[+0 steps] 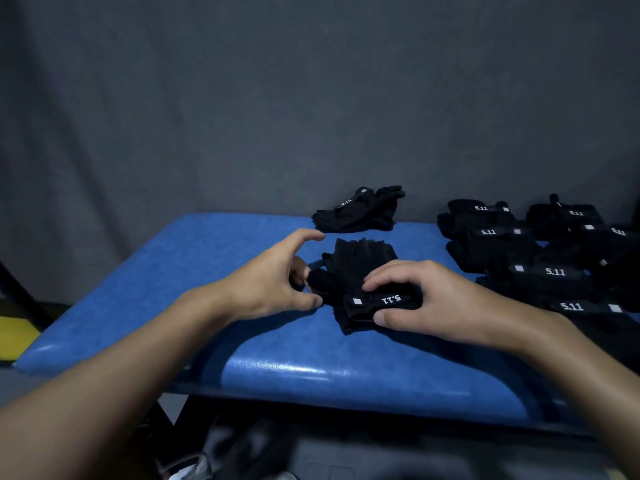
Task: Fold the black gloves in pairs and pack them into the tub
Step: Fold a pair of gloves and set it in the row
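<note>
My right hand is pressing its curled fingers down on the cuff of the black glove pair lying mid-way across the blue padded bench, while my left hand is pinching the glove's thumb, more gloves sitting piled to the right.

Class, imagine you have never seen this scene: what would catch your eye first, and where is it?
First, the two bare hands mid-frame, left hand and right hand, pressing a black glove pair onto the blue padded bench. Next, the heap of black gloves with white 5.11 labels at the right, and one separate pair by the grey backdrop.
</note>
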Demonstrator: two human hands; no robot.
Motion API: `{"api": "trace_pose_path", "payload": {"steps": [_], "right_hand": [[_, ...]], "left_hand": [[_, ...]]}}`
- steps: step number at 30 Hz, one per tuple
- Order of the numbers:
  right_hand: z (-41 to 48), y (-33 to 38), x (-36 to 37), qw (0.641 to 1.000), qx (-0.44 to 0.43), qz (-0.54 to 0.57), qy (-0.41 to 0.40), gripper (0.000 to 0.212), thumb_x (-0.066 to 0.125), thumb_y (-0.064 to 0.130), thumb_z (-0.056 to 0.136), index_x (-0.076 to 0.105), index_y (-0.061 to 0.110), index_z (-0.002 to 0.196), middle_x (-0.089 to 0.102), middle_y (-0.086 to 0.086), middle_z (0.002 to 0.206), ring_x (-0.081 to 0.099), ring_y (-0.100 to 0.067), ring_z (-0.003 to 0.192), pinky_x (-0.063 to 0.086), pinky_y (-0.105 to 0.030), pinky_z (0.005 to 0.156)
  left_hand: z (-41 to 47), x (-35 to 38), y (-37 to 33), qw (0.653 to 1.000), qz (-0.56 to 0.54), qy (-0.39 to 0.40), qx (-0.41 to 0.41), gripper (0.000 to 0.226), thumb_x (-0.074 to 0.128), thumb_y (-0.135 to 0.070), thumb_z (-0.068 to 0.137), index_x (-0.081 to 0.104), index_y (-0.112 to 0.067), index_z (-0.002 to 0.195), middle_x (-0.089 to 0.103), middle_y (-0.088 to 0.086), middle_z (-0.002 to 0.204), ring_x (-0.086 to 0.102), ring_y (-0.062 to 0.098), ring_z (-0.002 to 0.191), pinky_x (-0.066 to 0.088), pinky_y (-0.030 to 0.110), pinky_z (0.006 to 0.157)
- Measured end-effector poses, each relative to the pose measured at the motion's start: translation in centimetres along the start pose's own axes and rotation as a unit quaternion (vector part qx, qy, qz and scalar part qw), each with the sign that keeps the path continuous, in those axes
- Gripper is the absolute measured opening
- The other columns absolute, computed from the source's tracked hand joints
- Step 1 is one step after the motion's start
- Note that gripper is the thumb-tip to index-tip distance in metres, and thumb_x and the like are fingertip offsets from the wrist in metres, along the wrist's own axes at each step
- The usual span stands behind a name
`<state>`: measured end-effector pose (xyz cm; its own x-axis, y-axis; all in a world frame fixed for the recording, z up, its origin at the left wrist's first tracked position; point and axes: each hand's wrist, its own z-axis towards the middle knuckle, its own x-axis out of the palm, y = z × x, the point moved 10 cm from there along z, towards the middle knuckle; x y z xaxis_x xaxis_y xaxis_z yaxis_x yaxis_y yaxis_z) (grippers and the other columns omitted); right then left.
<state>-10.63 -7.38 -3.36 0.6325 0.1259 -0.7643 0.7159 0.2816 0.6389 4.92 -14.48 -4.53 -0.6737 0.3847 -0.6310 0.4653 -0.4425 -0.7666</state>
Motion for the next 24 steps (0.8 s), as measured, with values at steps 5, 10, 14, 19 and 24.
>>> {"api": "trace_pose_path", "payload": {"steps": [5,10,14,19,24], "right_hand": [[-0.2,0.3,0.0,1.0,-0.006,-0.003,0.002,0.031,0.078,0.031,0.079,0.07,0.037,0.108,0.061,0.023,0.116,0.059,0.003,0.109,0.046,-0.026,0.1],[-0.3,0.5,0.0,1.0,-0.014,-0.003,-0.002,0.022,0.077,0.025,0.081,0.072,0.035,0.1,0.062,0.024,0.114,0.058,0.005,0.108,0.043,-0.019,0.098],[-0.2,0.7,0.2,1.0,-0.022,-0.01,-0.002,0.019,0.075,0.022,0.083,0.073,0.032,0.098,0.062,0.022,0.111,0.06,0.002,0.105,0.045,-0.022,0.096],[-0.2,0.8,-0.3,1.0,-0.014,-0.013,-0.02,0.026,0.071,0.035,0.085,0.069,0.031,0.111,0.063,0.019,0.115,0.058,0.003,0.109,0.045,-0.023,0.099],[0.3,-0.2,-2.1,0.994,0.019,-0.045,-0.102,0.046,0.061,0.044,0.089,0.055,0.03,0.132,0.058,0.019,0.129,0.052,0.001,0.12,0.043,-0.026,0.101]], "left_hand": [[-0.2,0.0,-0.2,1.0,0.019,0.001,0.002,0.08,0.074,-0.003,0.082,0.033,-0.037,0.142,0.065,0.01,0.08,0.066,0.02,0.075,0.055,0.036,0.085],[-0.1,-1.3,0.0,0.998,0.058,-0.014,0.013,0.069,0.069,-0.002,0.085,0.038,-0.033,0.138,0.063,0.001,0.076,0.065,0.022,0.079,0.053,0.039,0.09],[0.2,-1.2,0.5,0.996,0.087,0.0,0.015,0.064,0.068,-0.005,0.087,0.039,-0.033,0.136,0.063,-0.004,0.073,0.064,0.021,0.078,0.052,0.044,0.087],[0.3,-1.6,-0.6,0.989,0.143,-0.006,0.032,0.059,0.065,-0.014,0.086,0.041,-0.04,0.134,0.051,-0.01,0.092,0.053,0.002,0.086,0.044,0.021,0.08],[-0.1,-0.8,-5.6,0.985,0.096,-0.05,0.132,0.059,0.05,-0.05,0.085,0.047,-0.029,0.14,0.052,-0.018,0.131,0.046,-0.005,0.123,0.035,0.01,0.1]]}}
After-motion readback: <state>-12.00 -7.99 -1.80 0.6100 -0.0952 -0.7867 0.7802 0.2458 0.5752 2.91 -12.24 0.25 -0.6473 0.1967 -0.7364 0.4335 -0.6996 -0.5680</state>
